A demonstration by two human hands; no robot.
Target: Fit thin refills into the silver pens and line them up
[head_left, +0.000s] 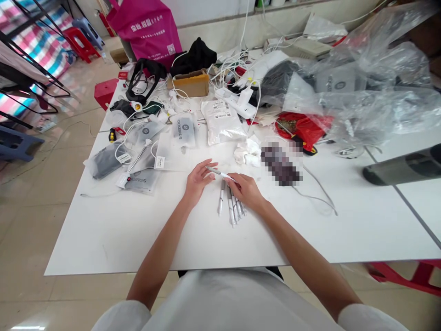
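One white stylus pen (217, 173) pinched between left hand (199, 180) and right hand (246, 191); hands close together, both sets of fingers on it, over the middle of a white table (103, 239). Just nearer the edge, a fan of stylus pens (231, 207), about five, exact count unclear, touching one another. To the left, four grey pouches (141, 179). Farther off, one white foil bag (220, 122) and one cardboard box (188, 83). To the right, one object (280, 163), too blurred to identify.
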